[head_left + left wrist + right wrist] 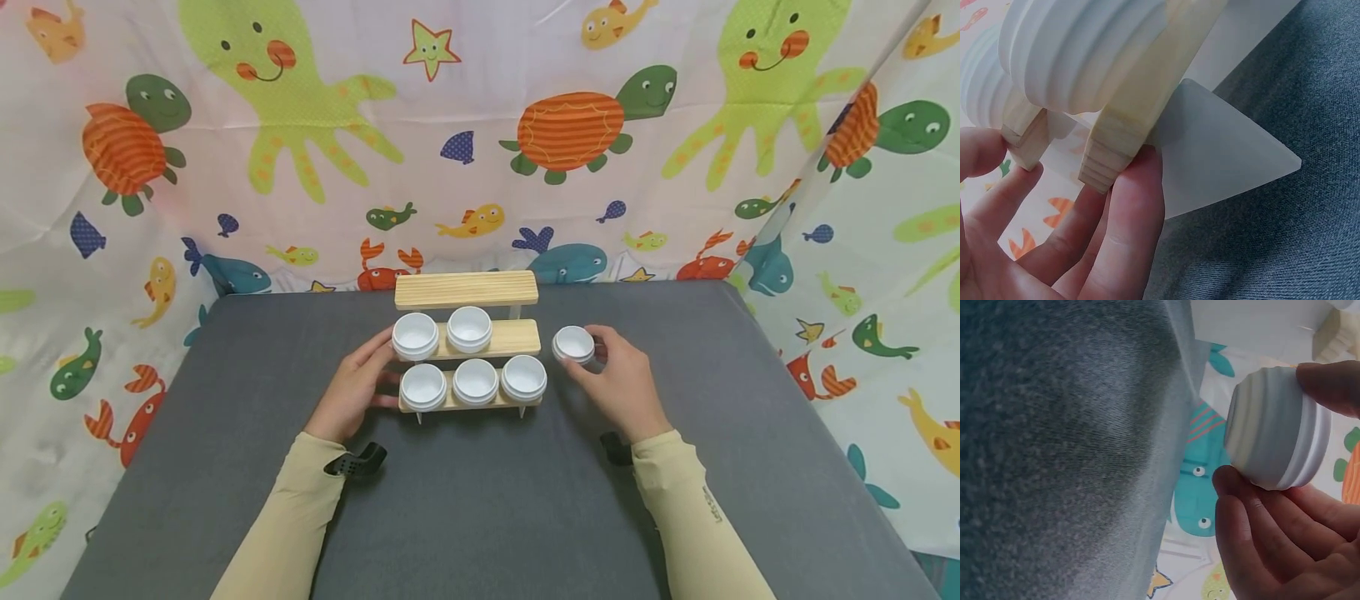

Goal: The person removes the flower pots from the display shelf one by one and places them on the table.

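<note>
A stepped rack with pale wooden shelves (467, 290) stands on the grey table. Three white ribbed cups (475, 382) line its bottom shelf and two more (469, 329) sit on the middle shelf's left and centre; the top shelf is bare. My left hand (352, 387) grips the rack's left side; in the left wrist view its fingers (1138, 219) touch the shelf ends (1110, 147). Right of the rack, my right hand (622, 383) pinches another white cup (573, 343) between thumb and fingers, apart from the shelves. The right wrist view shows this cup (1279, 428) tilted sideways.
Grey cloth (480, 517) covers the table around the rack. Behind it and at both sides hangs a curtain (480, 108) printed with sea animals. A black band (356, 460) is on the left wrist and another (617, 448) on the right.
</note>
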A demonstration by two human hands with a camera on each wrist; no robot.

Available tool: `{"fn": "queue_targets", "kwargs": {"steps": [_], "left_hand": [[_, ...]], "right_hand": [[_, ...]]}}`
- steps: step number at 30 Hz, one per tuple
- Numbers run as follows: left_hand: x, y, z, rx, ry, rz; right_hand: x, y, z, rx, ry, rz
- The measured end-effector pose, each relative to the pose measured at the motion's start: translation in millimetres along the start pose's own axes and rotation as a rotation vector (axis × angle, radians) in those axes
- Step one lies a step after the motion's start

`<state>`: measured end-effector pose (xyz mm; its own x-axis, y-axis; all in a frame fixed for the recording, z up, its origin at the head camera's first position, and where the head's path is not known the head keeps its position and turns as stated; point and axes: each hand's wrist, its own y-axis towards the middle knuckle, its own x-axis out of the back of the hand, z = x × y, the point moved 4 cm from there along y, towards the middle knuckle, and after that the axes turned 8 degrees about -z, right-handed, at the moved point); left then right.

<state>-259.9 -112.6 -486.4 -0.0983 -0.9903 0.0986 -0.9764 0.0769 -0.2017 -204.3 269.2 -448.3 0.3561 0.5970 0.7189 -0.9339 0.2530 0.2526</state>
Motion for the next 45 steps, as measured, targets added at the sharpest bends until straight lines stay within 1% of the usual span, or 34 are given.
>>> {"fn": "queue_targets", "kwargs": {"steps": [4,9,18,27,32,39,45], "left_hand": [[-0.3,1.4,0.9,-0.001,0.002,-0.005],[-0.6,1.7,1.3,0.000,0.009,-0.011],[0.7,2.0,2.6,0.007,0.002,-0.006],[1.4,1.2,1.5,0.005,-0.005,-0.002],[0.1,-0.5,0.6,0.002,-0.025,0.006],[0.8,0.3,1.4,-0.018,0.008,0.012],[1.8,0.6,1.7,-0.013,-0.004,0.009]], "right_hand": [[-4,-0.5,-2,-0.011,-0.011,0.028],[-9,-0.4,-5,-0.018,-0.032,0.042],[-15,-1.0,-10,-0.028,-0.030,0.073],[-20,1.3,-15,-0.037,-0.051,0.084],[-21,0.5,-17,-0.034,-0.062,0.095],[-25,1.0,-19,-0.055,-0.072,0.118],[-26,2.2,-20,-0.059,-0.068,0.121]]}}
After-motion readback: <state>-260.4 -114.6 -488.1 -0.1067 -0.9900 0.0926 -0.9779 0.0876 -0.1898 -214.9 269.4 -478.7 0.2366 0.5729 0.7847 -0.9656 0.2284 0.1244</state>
